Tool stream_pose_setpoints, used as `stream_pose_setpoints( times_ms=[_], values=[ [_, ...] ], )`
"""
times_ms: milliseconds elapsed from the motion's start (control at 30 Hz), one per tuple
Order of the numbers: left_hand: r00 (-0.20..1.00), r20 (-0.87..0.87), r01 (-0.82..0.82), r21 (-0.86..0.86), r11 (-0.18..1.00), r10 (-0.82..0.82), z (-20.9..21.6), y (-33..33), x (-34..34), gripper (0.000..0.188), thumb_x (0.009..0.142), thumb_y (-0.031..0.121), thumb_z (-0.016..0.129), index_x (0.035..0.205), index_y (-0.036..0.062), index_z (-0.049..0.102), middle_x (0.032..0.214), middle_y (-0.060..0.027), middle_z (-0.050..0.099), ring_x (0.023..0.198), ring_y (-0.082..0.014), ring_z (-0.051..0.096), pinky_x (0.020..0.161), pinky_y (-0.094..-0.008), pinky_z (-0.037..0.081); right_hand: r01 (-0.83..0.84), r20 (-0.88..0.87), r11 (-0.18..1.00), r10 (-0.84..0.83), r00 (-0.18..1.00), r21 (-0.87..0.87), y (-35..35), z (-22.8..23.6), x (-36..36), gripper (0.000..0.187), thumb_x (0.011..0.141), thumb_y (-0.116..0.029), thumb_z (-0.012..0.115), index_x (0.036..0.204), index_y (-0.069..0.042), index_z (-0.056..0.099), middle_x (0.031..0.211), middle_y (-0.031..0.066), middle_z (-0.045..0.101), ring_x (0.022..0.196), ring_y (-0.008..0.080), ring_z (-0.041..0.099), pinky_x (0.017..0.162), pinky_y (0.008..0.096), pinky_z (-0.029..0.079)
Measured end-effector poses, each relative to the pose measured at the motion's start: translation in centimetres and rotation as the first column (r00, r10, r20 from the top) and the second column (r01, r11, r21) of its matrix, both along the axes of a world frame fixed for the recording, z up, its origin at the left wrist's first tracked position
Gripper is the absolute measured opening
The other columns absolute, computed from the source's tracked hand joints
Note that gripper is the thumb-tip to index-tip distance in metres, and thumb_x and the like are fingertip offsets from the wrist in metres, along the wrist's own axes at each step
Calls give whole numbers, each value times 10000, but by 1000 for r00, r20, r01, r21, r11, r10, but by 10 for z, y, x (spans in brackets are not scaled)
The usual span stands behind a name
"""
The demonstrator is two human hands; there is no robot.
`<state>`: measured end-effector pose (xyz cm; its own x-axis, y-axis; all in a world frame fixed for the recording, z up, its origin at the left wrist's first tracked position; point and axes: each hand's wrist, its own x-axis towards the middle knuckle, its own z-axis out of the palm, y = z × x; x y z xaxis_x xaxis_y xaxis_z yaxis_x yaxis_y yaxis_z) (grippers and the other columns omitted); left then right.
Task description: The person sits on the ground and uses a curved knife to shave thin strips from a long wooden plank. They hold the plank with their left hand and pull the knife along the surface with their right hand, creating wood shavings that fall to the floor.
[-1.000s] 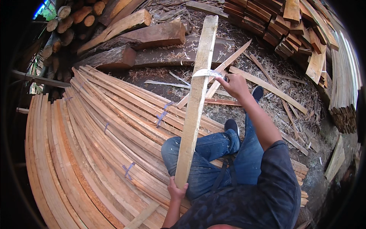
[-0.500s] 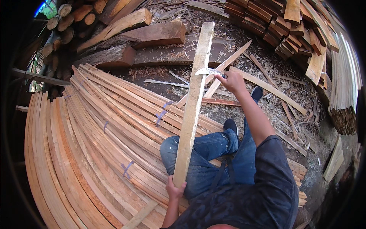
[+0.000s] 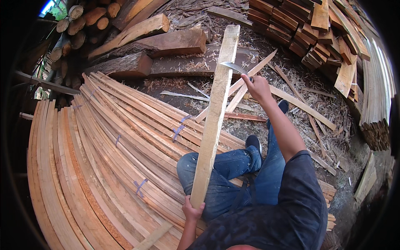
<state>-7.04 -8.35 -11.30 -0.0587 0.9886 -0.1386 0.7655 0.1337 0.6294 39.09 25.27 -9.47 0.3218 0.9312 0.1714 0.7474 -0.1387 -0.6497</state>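
A long pale wooden plank [image 3: 213,112] slants up from my lap, its near end by my left thigh and its far end over the ground. My left hand [image 3: 193,208] is wrapped round the near end. In my right hand [image 3: 258,88] is a knife with a curved blade [image 3: 234,66], the fist closed round its handle, which is mostly hidden. The blade lies across the plank's right edge, near the far end, and touches it or hovers just over it.
Long sawn strips [image 3: 121,146], tied in bundles with purple ties [image 3: 179,131], spread under and left of my legs. Thick beams [image 3: 166,43] lie ahead, with round logs [image 3: 76,27] far left. Stacked boards [image 3: 312,33] stand far right. Loose slats [image 3: 302,106] and shavings cover the ground.
My right hand and the knife have moved up along the plank toward its far end, and the blade has turned. My left hand keeps its hold. The whole view has shifted slightly.
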Motion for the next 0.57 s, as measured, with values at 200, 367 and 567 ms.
stream_pose_setpoints(
  times_ms=[200,367,567],
  values=[
    [1000,17,-18,10,1000,18,3,-2,3,692,618,491,819,1079,60,537,826,-185,658,779,-402,666,675,-472,519,-438,346,899,408,845,10,-36,11,-44,756,832,-753,507,632,-43,671,547,163,604,542,336,647,536,435,525],
    [1000,19,9,25,1000,-9,-4,1,3,705,613,488,823,1091,55,538,836,-184,657,791,-404,663,684,-468,519,98,150,995,-91,984,-35,7,-6,31,808,849,-739,492,685,29,682,657,245,643,665,407,666,623,482,534],
    [1000,1,-8,-38,999,8,0,-7,-5,698,620,469,822,1114,67,536,887,-181,661,839,-402,660,722,-483,516,15,-341,996,-42,939,-82,-28,-13,-22,758,906,-621,519,681,88,666,634,299,607,678,449,645,669,492,501]
  ],
)
